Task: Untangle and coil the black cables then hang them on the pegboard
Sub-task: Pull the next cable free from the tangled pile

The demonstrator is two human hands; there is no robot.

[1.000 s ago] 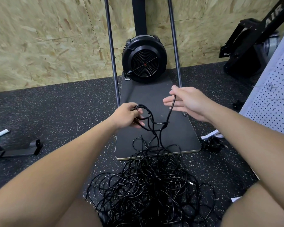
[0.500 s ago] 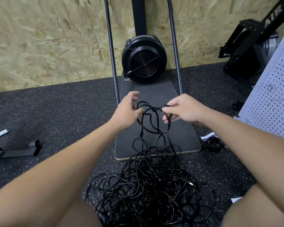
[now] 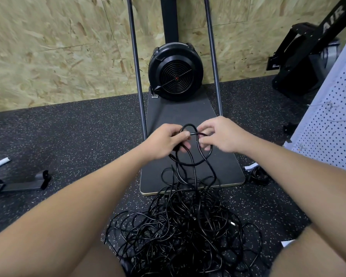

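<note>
Coiling step, early. My left hand (image 3: 164,142) grips a small gathered coil (image 3: 190,148) of black cable, fingers curled round the strands, thumb pressed on top. My right hand (image 3: 220,136) sits just beside it, fingers pinching the same cable where a fresh loop arches up between the two hands. Both hands are held above the dark platform (image 3: 226,168) of the fan machine (image 3: 176,74).

From the coil, several strands drop to the main tangle (image 3: 180,230), a dense black heap on the speckled rubber floor (image 3: 78,140) between my knees. Its far edge laps onto the platform's front lip. Most of the cable is in that heap, unsorted; I cannot tell how many separate cables it holds. A plug end shows pale near the heap's right side.

The pegboard (image 3: 332,132) stands at the right, white and perforated, well apart from my hands. A small dark bundle (image 3: 258,175) lies on the floor near its foot; too small to tell what it is.

Judgement: only a few turns made, nothing hung by this pass. Next move calls for laying this loop into the left grip, then drawing more slack with the right. The strands cross in the heap, so pulls should be gentle or knots may tighten.
</note>
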